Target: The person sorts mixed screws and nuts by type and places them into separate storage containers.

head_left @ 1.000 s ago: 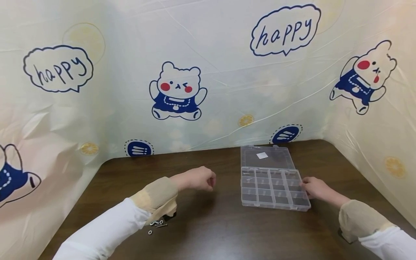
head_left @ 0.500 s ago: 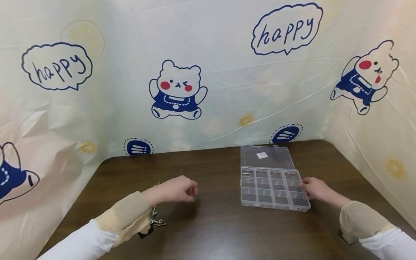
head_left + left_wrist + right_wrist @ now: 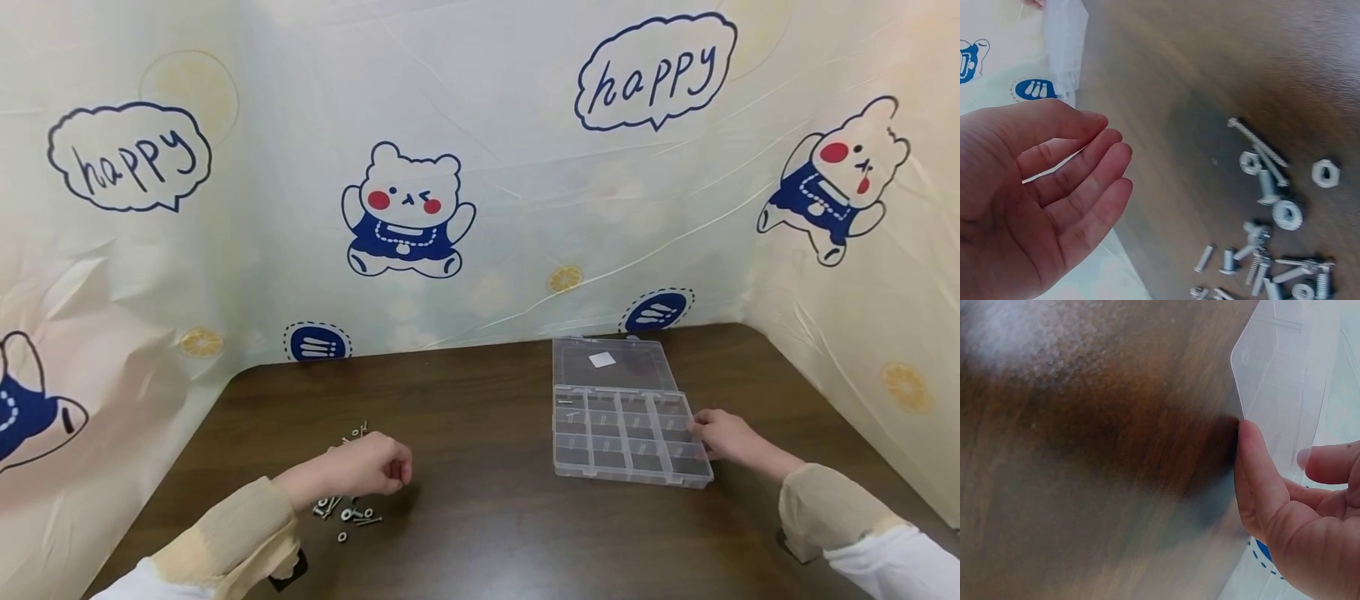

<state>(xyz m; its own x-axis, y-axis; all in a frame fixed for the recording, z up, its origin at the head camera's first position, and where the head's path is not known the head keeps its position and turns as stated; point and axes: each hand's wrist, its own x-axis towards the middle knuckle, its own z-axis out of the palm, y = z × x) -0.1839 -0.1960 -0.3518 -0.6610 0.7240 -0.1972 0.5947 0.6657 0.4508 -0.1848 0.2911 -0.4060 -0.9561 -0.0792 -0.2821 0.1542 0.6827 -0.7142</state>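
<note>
My left hand (image 3: 367, 465) hovers over the table, just right of loose screws, nuts and washers (image 3: 347, 515). In the left wrist view this hand (image 3: 1054, 187) has relaxed, bent fingers, the thumb near the index fingertip and nothing visible between them; a washer (image 3: 1287, 215) lies among the screws. My right hand (image 3: 731, 437) grips the right edge of a clear compartment box (image 3: 630, 437), whose lid (image 3: 637, 367) is folded back. Small screws lie in its back left compartments. In the right wrist view my hand (image 3: 1297, 519) has its thumb over the box (image 3: 1272, 381) and fingers along its outer side.
A brown wooden table (image 3: 480, 533) carries everything. A printed curtain (image 3: 510, 208) with bears and "happy" bubbles hangs behind the table and at both sides. A white square (image 3: 602, 359) shows on the lid.
My left hand has moved left and towards the near side, from beside the box to the loose hardware, uncovering more of it. My right hand stays at the box's edge.
</note>
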